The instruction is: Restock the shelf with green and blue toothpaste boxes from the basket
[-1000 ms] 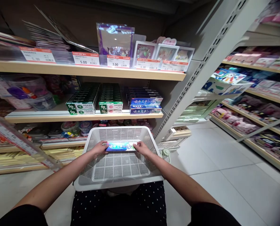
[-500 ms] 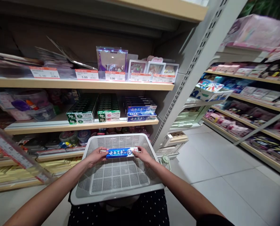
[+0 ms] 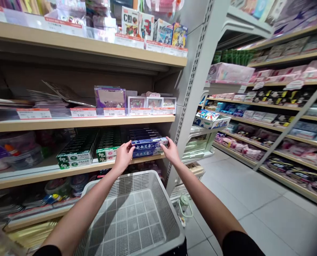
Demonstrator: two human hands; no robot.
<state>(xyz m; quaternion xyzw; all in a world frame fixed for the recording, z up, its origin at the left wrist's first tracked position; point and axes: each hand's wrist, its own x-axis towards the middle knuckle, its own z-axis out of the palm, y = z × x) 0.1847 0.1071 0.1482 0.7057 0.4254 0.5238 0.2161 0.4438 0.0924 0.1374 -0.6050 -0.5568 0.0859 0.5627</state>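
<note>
My left hand [image 3: 123,155] pinches the left end of a blue toothpaste box [image 3: 147,146] printed with white characters. At its other end, the fingers of my right hand [image 3: 170,150] are closed on it. The box is at the front of a row of blue toothpaste boxes [image 3: 143,134] on the shelf [image 3: 47,177]; whether it rests on them is hard to tell. To its left stand green toothpaste boxes [image 3: 75,159] in two rows. Below my arms is a light grey plastic basket [image 3: 171,213] with a perforated bottom and nothing in it.
The shelf above [image 3: 147,120] carries price labels, packets and small boxed items. A grey slotted upright [image 3: 194,71] bounds the unit on the right. Beyond it lie tiled floor [image 3: 235,188] and more stocked shelves. A green jug-like item [image 3: 185,204] is beside the basket.
Both hands have carried the blue toothpaste box from over the basket up and forward to the blue row on the shelf. The view has tilted up and shifted right.
</note>
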